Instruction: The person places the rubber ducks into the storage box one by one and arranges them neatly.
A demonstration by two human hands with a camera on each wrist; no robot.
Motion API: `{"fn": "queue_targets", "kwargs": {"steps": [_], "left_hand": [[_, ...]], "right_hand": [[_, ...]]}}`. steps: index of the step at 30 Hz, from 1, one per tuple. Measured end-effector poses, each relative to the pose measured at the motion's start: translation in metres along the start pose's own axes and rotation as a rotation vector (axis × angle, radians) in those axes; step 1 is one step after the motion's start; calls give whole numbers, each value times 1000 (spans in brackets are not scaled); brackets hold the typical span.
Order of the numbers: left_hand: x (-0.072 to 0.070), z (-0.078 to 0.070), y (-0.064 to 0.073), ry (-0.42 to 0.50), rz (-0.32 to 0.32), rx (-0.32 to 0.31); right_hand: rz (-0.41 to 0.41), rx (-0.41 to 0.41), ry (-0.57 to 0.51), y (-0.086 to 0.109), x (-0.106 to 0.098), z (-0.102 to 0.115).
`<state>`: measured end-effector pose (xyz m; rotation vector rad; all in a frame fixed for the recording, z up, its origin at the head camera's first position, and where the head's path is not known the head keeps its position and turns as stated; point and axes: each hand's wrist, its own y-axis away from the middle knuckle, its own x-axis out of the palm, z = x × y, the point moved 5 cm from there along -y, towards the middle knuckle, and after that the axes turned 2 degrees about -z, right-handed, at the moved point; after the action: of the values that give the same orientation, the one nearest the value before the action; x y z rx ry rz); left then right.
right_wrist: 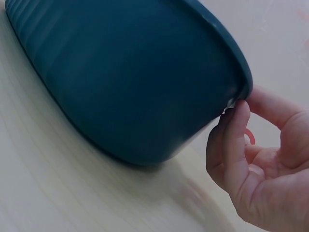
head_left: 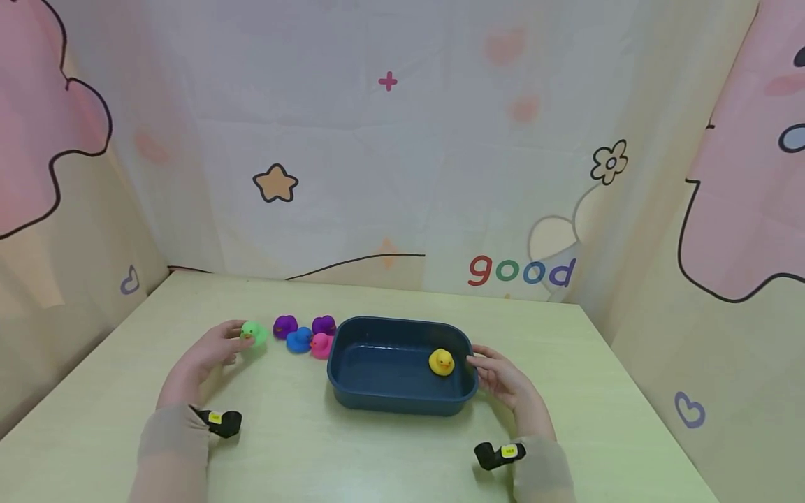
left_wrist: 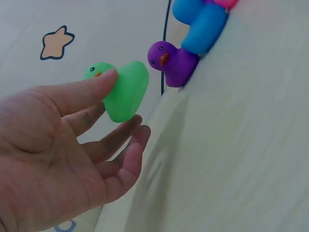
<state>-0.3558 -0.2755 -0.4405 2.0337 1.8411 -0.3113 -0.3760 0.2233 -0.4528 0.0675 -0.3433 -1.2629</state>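
Note:
My left hand (head_left: 216,346) pinches a green rubber duck (head_left: 254,334) between thumb and fingers, left of the other ducks; the left wrist view shows the green duck (left_wrist: 126,92) held up above its shadow on the table. At the right end of a dark blue rectangular basin (head_left: 402,404), my right hand (head_left: 503,377) grips the rim. The right wrist view has the thumb at the lip and curled fingers (right_wrist: 236,140) under the rim of the basin (right_wrist: 135,82). Inside the basin, toward its right side, sits a yellow rubber duck (head_left: 441,362).
Between the left hand and the basin are two purple ducks (head_left: 286,327), a blue duck (head_left: 299,340) and a pink duck (head_left: 321,346), clustered close to the basin's left wall. The pale table (head_left: 352,461) is bordered by printed cloth walls (head_left: 352,154) at back and sides.

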Motion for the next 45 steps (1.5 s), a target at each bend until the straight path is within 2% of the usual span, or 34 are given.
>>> {"fn": "queue_targets", "kwargs": {"steps": [8, 13, 17, 24, 27, 28, 31, 34, 37, 43, 45], "left_hand": [[-3, -12, 1, 126, -91, 24], [1, -22, -3, 276, -96, 47], [11, -30, -7, 403, -82, 51], [37, -44, -11, 437, -31, 31], [48, -52, -14, 466, -7, 64], [51, -55, -15, 496, 8, 96], [63, -67, -16, 508, 24, 122], [77, -78, -18, 494, 13, 110], [93, -89, -19, 454, -4, 65], [126, -108, -24, 502, 3, 22], [138, -115, -27, 493, 21, 36]], "right_hand": [[1, 19, 0, -2, 2, -2], [-1, 9, -3, -1, 2, -2], [-8, -4, -2, 0, 2, -1], [-11, -2, 4, 0, 3, 0], [-13, 6, 6, 0, 4, 1], [-14, 10, 6, 0, 4, 2], [-13, 12, 4, 0, 4, 4], [-6, 11, -3, 1, 4, 5], [-2, 7, -9, 1, 4, 5], [5, -7, -19, 1, 2, 1], [1, -11, -22, 1, 0, 0]]}}
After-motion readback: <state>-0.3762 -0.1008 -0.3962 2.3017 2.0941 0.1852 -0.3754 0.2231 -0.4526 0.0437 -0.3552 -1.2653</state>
